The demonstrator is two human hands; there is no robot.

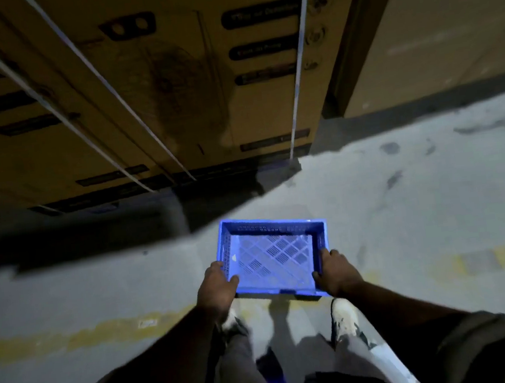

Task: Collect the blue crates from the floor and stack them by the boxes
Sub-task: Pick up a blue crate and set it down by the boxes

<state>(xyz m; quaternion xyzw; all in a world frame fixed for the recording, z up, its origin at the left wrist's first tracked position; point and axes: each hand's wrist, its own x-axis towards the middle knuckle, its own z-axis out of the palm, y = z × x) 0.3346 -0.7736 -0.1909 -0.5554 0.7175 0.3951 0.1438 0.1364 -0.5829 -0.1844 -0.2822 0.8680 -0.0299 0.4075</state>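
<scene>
Blue plastic crate point(273, 257), with an open lattice bottom, sits at lower centre of the frame, held level between both hands above the grey concrete floor point(418, 205). Left hand point(215, 284) grips the crate's left wall, thumb curled over the rim into the interior. Right hand point(334, 271) grips the right wall in the same way. Both hands hold the near half of the crate. Strapped cardboard boxes point(139, 78) fill the upper left and centre of the frame, beyond the crate. A worn yellow line point(73, 336) crosses the floor beneath the forearms.
</scene>
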